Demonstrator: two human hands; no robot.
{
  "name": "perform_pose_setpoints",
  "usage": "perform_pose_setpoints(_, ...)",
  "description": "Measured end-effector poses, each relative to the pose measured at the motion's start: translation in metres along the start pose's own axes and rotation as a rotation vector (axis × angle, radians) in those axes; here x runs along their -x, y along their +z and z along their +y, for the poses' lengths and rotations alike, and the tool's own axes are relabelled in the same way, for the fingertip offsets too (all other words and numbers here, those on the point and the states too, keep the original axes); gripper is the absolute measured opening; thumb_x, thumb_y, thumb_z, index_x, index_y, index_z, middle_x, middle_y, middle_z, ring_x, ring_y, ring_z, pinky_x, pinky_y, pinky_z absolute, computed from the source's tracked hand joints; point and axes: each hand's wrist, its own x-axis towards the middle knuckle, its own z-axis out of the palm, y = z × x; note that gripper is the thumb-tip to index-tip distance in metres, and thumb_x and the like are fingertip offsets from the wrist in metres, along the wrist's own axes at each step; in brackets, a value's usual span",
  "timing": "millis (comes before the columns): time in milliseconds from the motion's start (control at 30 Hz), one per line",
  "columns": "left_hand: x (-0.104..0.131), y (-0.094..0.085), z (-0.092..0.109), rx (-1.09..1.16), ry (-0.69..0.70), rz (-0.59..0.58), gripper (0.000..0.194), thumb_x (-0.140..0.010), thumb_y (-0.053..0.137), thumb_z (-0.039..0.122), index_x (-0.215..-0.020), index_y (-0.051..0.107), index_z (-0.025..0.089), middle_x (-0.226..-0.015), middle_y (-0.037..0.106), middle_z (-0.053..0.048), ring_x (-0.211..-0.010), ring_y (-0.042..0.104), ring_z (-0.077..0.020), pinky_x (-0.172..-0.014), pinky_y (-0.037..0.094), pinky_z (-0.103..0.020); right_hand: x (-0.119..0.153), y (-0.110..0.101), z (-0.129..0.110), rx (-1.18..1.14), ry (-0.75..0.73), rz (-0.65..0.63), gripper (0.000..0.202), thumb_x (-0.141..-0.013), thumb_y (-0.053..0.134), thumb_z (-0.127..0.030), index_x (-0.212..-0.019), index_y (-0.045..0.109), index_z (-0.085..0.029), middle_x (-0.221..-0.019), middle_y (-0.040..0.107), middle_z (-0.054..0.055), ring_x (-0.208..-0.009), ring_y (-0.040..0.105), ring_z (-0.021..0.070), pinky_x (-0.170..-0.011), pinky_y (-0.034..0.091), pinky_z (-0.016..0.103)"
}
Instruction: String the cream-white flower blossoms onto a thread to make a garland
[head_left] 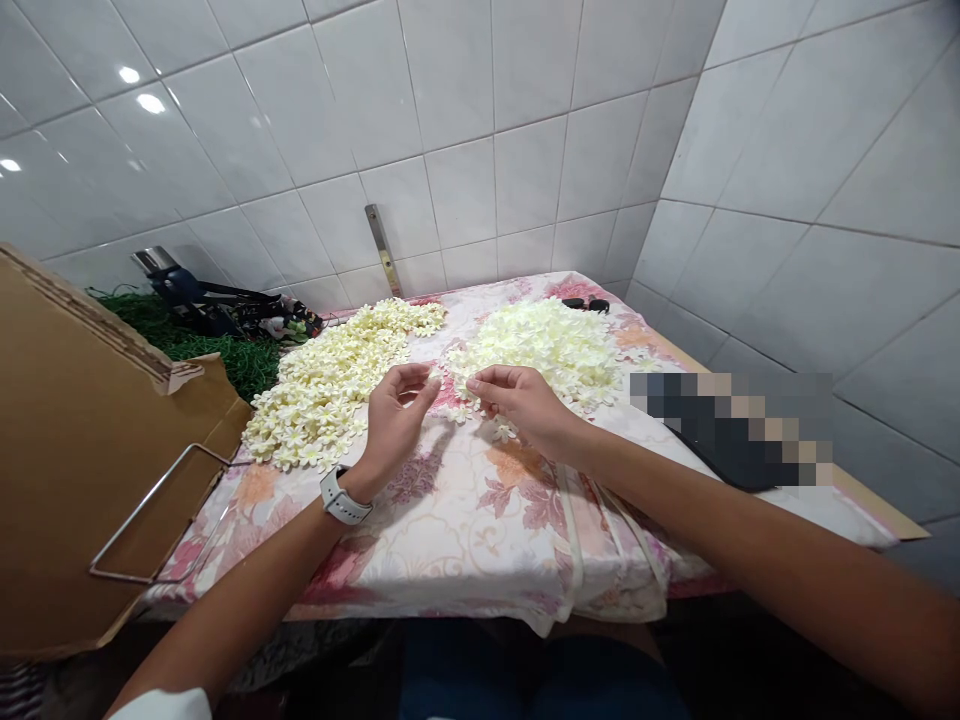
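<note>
My left hand (397, 415), with a pale watch on its wrist, is raised over the cloth with thumb and fingertips pinched together. A tiny pale piece at its tips looks like a small white flower. Facing it a short gap away, my right hand (521, 400) also pinches thumb against forefinger; whatever is in that pinch is too small to make out. Cream-yellow artificial flowers (322, 385) lie spread in a long pile beside my left hand. Behind my right hand rises a heap of whiter flowers (544, 345). A loose flower (505, 430) lies just below that hand.
A floral cloth (465, 540) covers the table. At left stand an open cardboard box (82, 470) with a wire frame (150, 520), green artificial grass (225, 365) and a dark bottle (180, 290). Sunglasses (585, 305) lie behind the white heap; a dark, partly blurred flat object (720, 460) lies right.
</note>
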Motion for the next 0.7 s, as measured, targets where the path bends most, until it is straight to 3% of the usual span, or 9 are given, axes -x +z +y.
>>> perform_pose_setpoints(100, 0.005, 0.001, 0.003, -0.219, 0.160, -0.024, 0.033, -0.085, 0.073, 0.033, -0.115, 0.067, 0.020, -0.121, 0.067, -0.011, -0.107, 0.063, -0.0213, -0.088, 0.051, -0.034, 0.000, 0.000, 0.001, 0.000, -0.002, 0.029, 0.054, -0.051, 0.088, -0.061, -0.074, 0.068, -0.016, -0.067, 0.058, -0.002, -0.061, 0.048, 0.0105, -0.064, 0.040, 0.031)
perform_pose_setpoints(267, 0.016, 0.006, 0.006, -0.242, 0.451, -0.205, 0.026, -0.092, 0.066, 0.027, -0.116, 0.069, 0.018, -0.099, 0.073, -0.009, -0.084, 0.067, -0.0167, -0.078, 0.055, -0.031, 0.001, 0.001, 0.003, 0.007, -0.050, 0.002, 0.051, -0.053, 0.088, -0.059, -0.069, 0.067, -0.015, -0.065, 0.060, -0.001, -0.062, 0.048, 0.0111, -0.063, 0.039, 0.030)
perform_pose_setpoints(433, 0.017, 0.007, 0.005, -0.272, 0.617, -0.185, 0.023, -0.092, 0.065, 0.020, -0.115, 0.071, 0.020, -0.100, 0.074, -0.010, -0.085, 0.070, -0.0167, -0.075, 0.058, -0.030, 0.003, 0.002, 0.002, -0.015, -0.070, -0.034, 0.052, -0.049, 0.091, -0.056, -0.066, 0.064, -0.016, -0.064, 0.060, -0.001, -0.062, 0.050, 0.0109, -0.064, 0.039, 0.029)
perform_pose_setpoints(567, 0.017, 0.006, 0.005, -0.285, 0.659, -0.170, 0.025, -0.092, 0.064, 0.018, -0.116, 0.070, 0.021, -0.104, 0.073, -0.010, -0.092, 0.070, -0.0177, -0.078, 0.058, -0.031, 0.002, 0.002, 0.003, -0.045, -0.062, -0.033, 0.050, -0.050, 0.092, -0.054, -0.066, 0.062, -0.017, -0.063, 0.059, -0.002, -0.062, 0.049, 0.0105, -0.063, 0.039, 0.028)
perform_pose_setpoints(700, 0.018, 0.006, 0.003, -0.270, 0.530, -0.150, 0.028, -0.093, 0.064, 0.024, -0.120, 0.068, 0.021, -0.115, 0.072, -0.012, -0.101, 0.070, -0.0211, -0.085, 0.057, -0.034, 0.002, 0.002, 0.002, -0.014, -0.086, -0.076, 0.045, -0.060, 0.087, -0.055, -0.069, 0.068, -0.016, -0.066, 0.060, -0.001, -0.062, 0.046, 0.0103, -0.063, 0.037, 0.029)
